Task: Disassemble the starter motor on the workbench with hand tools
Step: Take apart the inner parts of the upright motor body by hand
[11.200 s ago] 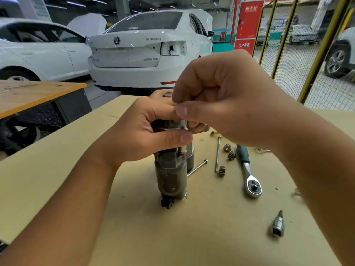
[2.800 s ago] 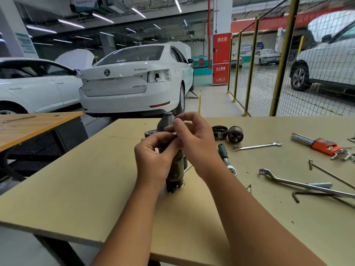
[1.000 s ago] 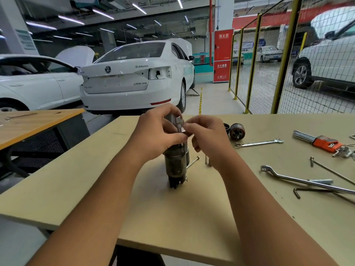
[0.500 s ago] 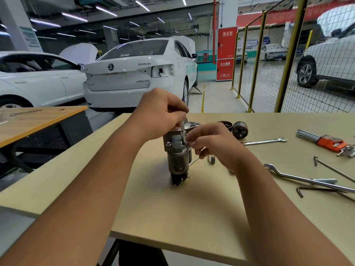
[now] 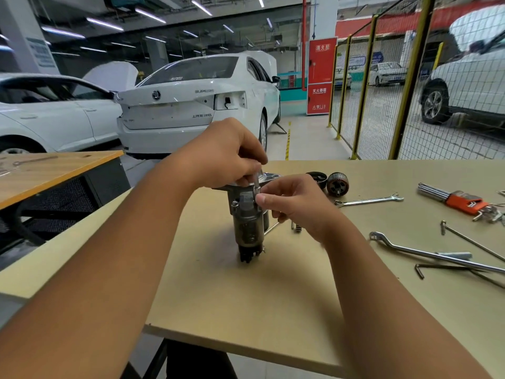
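Both forearms reach in from the near edge of the pale tan wooden desk [image 5: 246, 310] and meet over the grey cylindrical metal starter motor [image 5: 248, 222], which stands on end near the desk's middle, its dark toothed end down on the surface. Standing it upright seems meant to bring the flanged upper housing within reach of both hands.

The right hand [image 5: 293, 203] sits just to the motor's right, thumb and fingertips pinching a small silver fastener or stud [image 5: 257, 188] at the upper housing, probably steadying or unscrewing it. The left hand [image 5: 224, 154] comes down from above with its fingers curled round a slim silver tool shaft [image 5: 256, 179] that points down onto the same spot; what kind of tool it is cannot be made out, as the hand covers its top.

Behind the motor a thin steel bolt [image 5: 272, 228] and a small part lie partly hidden by the right wrist. Off to the right lie a long bent steel bar wrench [image 5: 426, 254] and a dark hex key [image 5: 437, 268], the latter running out of frame. Farther back are a chrome open-ended spanner [image 5: 369, 200], an orange-handled set of hex keys [image 5: 459, 199], a round dark armature [image 5: 338, 184] and a black cap [image 5: 317, 177], presumably already removed. Beyond the desk stand white cars [image 5: 188, 105].
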`<state>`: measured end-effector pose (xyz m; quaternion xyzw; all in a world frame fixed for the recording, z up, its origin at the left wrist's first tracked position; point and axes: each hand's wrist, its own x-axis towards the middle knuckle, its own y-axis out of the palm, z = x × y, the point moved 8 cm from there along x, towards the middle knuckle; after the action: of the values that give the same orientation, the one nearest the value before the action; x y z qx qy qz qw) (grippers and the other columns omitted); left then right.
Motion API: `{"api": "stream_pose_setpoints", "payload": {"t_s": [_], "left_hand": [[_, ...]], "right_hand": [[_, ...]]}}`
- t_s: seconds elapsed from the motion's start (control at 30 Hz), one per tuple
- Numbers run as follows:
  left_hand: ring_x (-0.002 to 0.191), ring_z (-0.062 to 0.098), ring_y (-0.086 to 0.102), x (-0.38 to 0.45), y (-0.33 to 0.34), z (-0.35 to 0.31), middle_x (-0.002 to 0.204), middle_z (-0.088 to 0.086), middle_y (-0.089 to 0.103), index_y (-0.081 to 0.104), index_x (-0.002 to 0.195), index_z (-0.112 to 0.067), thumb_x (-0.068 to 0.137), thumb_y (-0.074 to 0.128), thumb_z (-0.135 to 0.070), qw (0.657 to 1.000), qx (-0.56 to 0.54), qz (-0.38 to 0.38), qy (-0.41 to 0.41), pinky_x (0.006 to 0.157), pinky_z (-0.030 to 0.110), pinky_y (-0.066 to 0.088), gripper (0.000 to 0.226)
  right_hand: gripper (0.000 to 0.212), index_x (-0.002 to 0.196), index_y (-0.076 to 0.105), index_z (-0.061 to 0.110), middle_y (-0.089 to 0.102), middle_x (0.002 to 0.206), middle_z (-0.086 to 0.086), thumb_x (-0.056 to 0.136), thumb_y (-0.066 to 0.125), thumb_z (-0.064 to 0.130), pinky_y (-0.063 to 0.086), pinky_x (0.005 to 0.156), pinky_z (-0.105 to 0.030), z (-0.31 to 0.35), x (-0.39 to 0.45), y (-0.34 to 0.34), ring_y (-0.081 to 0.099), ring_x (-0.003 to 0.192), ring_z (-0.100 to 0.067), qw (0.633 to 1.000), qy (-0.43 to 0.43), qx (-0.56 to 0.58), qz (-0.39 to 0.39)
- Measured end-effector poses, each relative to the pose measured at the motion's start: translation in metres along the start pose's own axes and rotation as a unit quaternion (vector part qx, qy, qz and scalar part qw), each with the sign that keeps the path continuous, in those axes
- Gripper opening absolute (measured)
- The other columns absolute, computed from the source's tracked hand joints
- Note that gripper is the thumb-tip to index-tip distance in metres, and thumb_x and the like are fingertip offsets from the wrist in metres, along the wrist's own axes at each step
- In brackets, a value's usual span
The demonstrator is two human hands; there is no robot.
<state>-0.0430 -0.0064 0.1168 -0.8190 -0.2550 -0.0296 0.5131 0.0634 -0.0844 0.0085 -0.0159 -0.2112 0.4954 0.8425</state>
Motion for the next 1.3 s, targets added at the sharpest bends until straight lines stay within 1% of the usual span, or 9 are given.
{"api": "stream_pose_setpoints", "payload": {"t_s": [0.1,0.27,0.4,0.53,0.67,0.77,0.97,1.17,1.3], "left_hand": [[0.068,0.013,0.077,0.001,0.0,0.001,0.073,-0.005,0.077,0.077,0.097,-0.021,0.098,0.069,-0.006,1.0,0.0,0.019,-0.012,0.065,0.027,0.064,0.017],[0.053,0.013,0.071,0.003,0.001,-0.003,0.059,-0.006,0.071,0.075,0.08,-0.024,0.089,0.081,-0.035,0.999,0.03,-0.038,-0.023,0.049,0.028,0.06,0.016],[0.059,0.01,0.073,0.002,0.002,-0.006,0.065,-0.006,0.074,0.078,0.088,-0.023,0.092,0.079,-0.019,0.999,0.004,-0.037,-0.005,0.057,0.026,0.062,0.005],[0.069,0.015,0.077,0.001,0.002,0.0,0.074,-0.003,0.077,0.078,0.106,-0.017,0.097,0.069,-0.004,1.0,-0.022,0.013,-0.006,0.067,0.027,0.064,0.018],[0.06,0.016,0.075,0.003,0.0,-0.001,0.067,-0.001,0.073,0.075,0.086,-0.023,0.094,0.077,-0.02,0.999,0.037,-0.022,-0.02,0.052,0.029,0.061,0.008],[0.055,0.013,0.073,0.003,0.003,-0.001,0.06,0.001,0.072,0.072,0.081,-0.018,0.091,0.08,-0.026,0.999,0.027,-0.039,-0.025,0.049,0.028,0.061,0.015],[0.067,0.016,0.078,0.001,0.004,0.005,0.074,-0.001,0.077,0.074,0.098,-0.018,0.099,0.069,-0.01,0.999,-0.027,0.01,-0.018,0.074,0.043,0.067,0.009],[0.053,0.013,0.072,0.004,0.003,0.0,0.059,-0.002,0.071,0.073,0.082,-0.021,0.089,0.081,-0.036,0.999,0.027,-0.029,-0.014,0.048,0.026,0.058,0.018],[0.058,0.013,0.074,0.004,0.006,-0.001,0.073,0.0,0.075,0.075,0.094,-0.021,0.091,0.08,-0.028,1.0,-0.004,-0.025,-0.008,0.053,0.029,0.061,0.009]], "right_hand": [[0.015,0.094,0.08,0.013,0.075,0.087,-0.013,0.093,0.074,0.027,0.051,0.062,-0.033,-0.003,0.0,-0.001,0.063,0.068,-0.018,1.0,0.021,0.018,0.009],[0.021,0.095,0.079,0.011,0.074,0.087,-0.017,0.086,0.077,0.03,0.05,0.061,-0.033,-0.003,0.0,0.0,0.061,0.068,-0.019,0.998,0.011,0.064,0.004],[0.011,0.089,0.077,0.015,0.068,0.067,0.004,0.086,0.082,0.024,0.047,0.056,-0.027,0.003,0.001,0.003,0.058,0.059,-0.008,0.999,-0.039,0.036,-0.009],[0.011,0.095,0.077,0.01,0.065,0.071,-0.004,0.09,0.078,0.02,0.046,0.055,-0.028,0.002,0.002,0.005,0.055,0.061,-0.015,0.998,-0.033,0.046,0.003],[0.021,0.099,0.078,0.009,0.068,0.083,-0.017,0.092,0.073,0.028,0.048,0.056,-0.028,0.0,0.001,0.006,0.056,0.064,-0.017,0.997,-0.016,0.071,0.016],[0.02,0.095,0.079,0.011,0.069,0.076,-0.006,0.087,0.078,0.03,0.048,0.056,-0.027,0.001,0.0,0.006,0.057,0.061,-0.011,0.998,-0.032,0.062,0.011],[0.008,0.086,0.076,0.019,0.064,0.063,0.008,0.089,0.079,0.025,0.044,0.053,-0.022,0.002,0.003,0.008,0.055,0.054,-0.005,0.998,-0.054,0.034,0.002],[0.028,0.087,0.079,0.019,0.065,0.076,-0.01,0.086,0.074,0.047,0.045,0.054,-0.027,0.003,0.003,0.006,0.053,0.059,-0.013,0.994,-0.054,0.095,-0.013],[0.016,0.091,0.079,0.021,0.062,0.068,0.0,0.089,0.075,0.037,0.044,0.051,-0.027,0.003,0.004,0.008,0.05,0.056,-0.009,0.993,-0.073,0.083,-0.039]]}}
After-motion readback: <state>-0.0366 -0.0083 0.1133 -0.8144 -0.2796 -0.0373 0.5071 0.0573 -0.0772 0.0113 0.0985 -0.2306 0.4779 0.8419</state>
